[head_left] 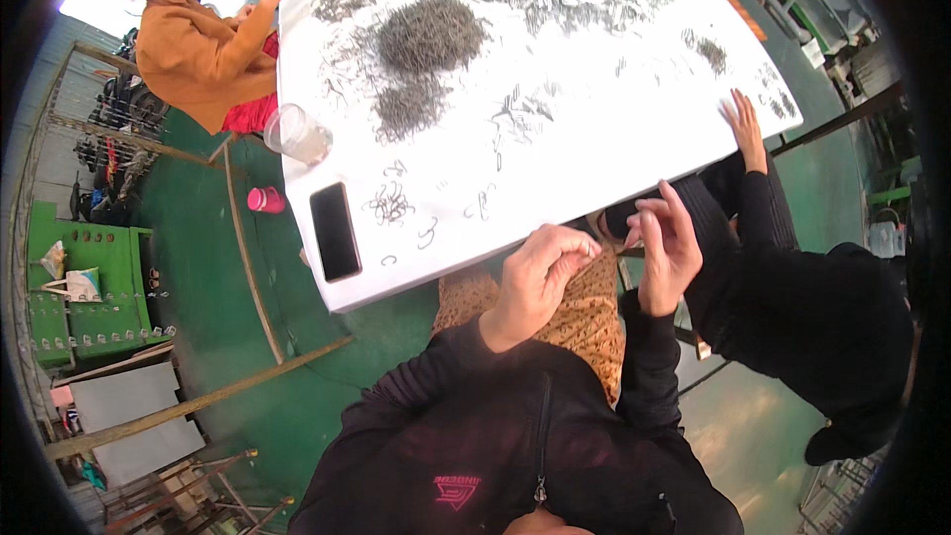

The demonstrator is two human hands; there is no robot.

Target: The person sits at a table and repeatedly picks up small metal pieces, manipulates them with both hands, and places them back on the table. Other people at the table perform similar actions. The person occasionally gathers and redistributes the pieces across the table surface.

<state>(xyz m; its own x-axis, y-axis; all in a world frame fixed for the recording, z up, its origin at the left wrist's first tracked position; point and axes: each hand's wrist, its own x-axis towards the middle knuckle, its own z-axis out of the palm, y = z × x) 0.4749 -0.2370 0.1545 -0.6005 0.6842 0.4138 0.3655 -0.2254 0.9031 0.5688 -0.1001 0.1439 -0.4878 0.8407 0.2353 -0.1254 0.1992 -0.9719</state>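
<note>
Over the table's near edge, my left hand [540,277] is closed, thumb and fingertips pinched together. Anything between those fingertips is too small to make out. To its right my right hand [668,250] is raised, fingers apart and loosely bent, with nothing visible in it. The hands do not touch. On the white table [584,154] beyond them lie small dark curved pieces [482,202], with a looser cluster of similar pieces [391,203] farther left. A dense heap of thin dark pieces [431,35] sits deeper on the table, with a smaller heap [410,105] beside it.
A black phone [336,231] and a clear plastic cup [298,135] are at the table's left edge. A person in an orange top [203,54] sits at the far left. On my right, a person in black [802,312] rests a hand [745,129] on the table.
</note>
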